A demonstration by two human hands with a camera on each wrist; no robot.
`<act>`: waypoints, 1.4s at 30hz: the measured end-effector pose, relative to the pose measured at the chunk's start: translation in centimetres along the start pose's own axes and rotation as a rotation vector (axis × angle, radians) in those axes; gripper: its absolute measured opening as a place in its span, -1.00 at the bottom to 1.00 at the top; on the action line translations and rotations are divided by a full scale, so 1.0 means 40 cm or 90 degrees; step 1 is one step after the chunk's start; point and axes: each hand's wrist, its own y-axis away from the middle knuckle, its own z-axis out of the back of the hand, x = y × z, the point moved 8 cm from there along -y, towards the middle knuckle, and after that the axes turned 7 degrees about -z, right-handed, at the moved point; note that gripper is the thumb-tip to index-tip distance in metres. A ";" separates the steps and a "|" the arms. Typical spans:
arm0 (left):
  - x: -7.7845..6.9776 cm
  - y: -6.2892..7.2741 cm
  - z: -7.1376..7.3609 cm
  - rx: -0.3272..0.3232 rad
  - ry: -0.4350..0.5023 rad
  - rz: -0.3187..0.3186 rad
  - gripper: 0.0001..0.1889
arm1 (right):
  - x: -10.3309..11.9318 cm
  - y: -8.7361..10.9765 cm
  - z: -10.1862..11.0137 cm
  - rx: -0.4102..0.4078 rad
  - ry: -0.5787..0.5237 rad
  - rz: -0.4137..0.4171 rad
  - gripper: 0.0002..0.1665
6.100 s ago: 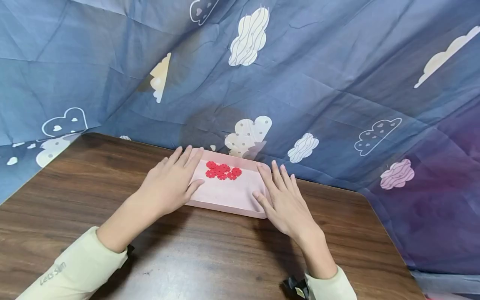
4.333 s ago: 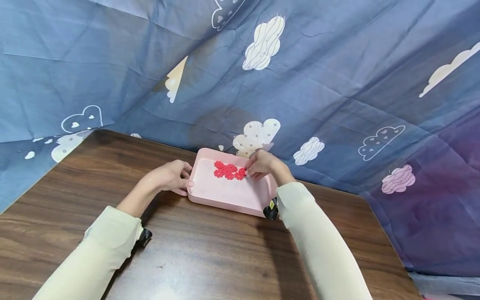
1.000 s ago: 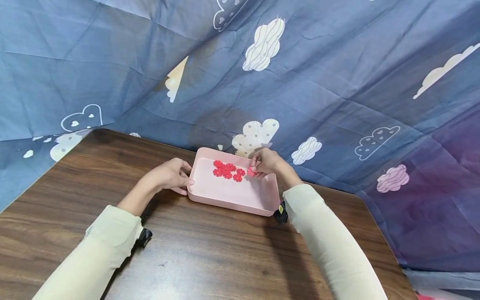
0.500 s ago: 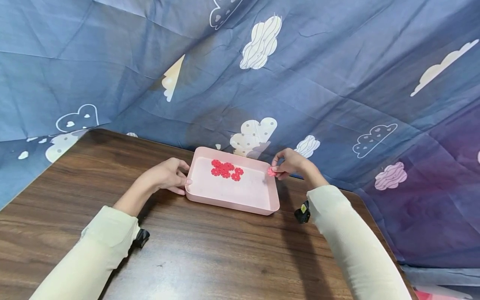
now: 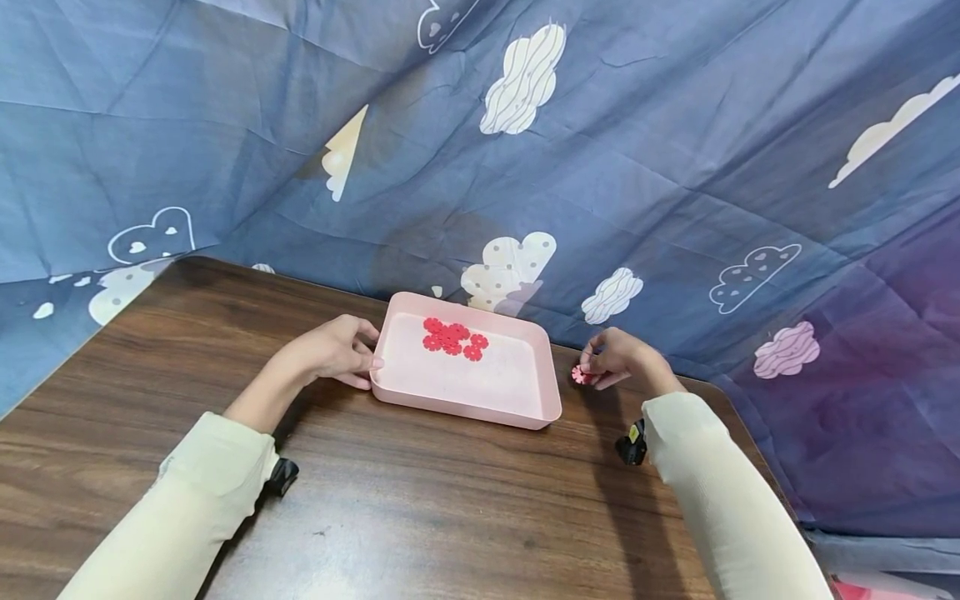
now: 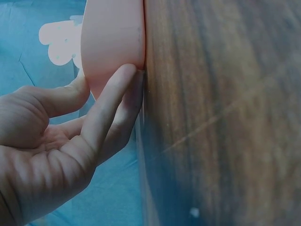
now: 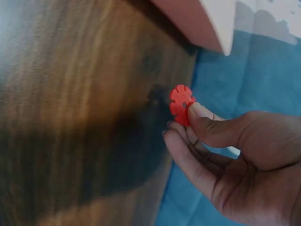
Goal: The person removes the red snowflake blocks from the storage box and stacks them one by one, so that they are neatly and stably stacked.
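Observation:
A shallow pink tray (image 5: 480, 385) sits toward the back of the table, with several red snowflake-shaped plastic discs (image 5: 450, 335) bunched in its far half. My left hand (image 5: 333, 354) holds the tray's left end, thumb over the rim. In the left wrist view the fingertips press against the outer wall of the tray (image 6: 115, 37). Off to the right of the tray, my right hand (image 5: 621, 358) pinches one red snowflake disc (image 7: 178, 101) between thumb and fingers, close over the table. That disc has notched edges and a small hole at its centre.
A dark wood-grain table (image 5: 420, 517) reaches from the front to the back. Directly behind it hangs a blue cloth (image 5: 660, 150) printed with clouds. The table's right edge slopes away beyond my right arm.
My right hand has picked a red snowflake disc out of the tray and carried it right, over the tray's end, down close to the table. My left hand has stayed on the tray.

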 end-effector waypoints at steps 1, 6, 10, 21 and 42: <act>0.000 0.000 0.000 0.000 0.000 -0.002 -0.41 | -0.008 -0.005 -0.004 0.002 0.001 0.001 -0.94; -0.001 0.001 -0.002 0.001 0.000 -0.012 -0.44 | -0.045 -0.028 -0.023 -0.011 0.012 -0.016 -0.92; -0.001 0.000 -0.001 -0.001 -0.003 -0.013 -0.44 | -0.054 -0.039 -0.029 -0.031 0.026 -0.026 -0.96; -0.003 0.003 0.004 -0.003 -0.001 -0.015 -0.43 | -0.001 -0.020 -0.024 -0.064 0.015 0.001 -0.95; 0.000 -0.001 0.003 -0.010 0.000 -0.022 -0.44 | 0.247 0.002 -0.034 -0.030 0.025 0.064 -0.78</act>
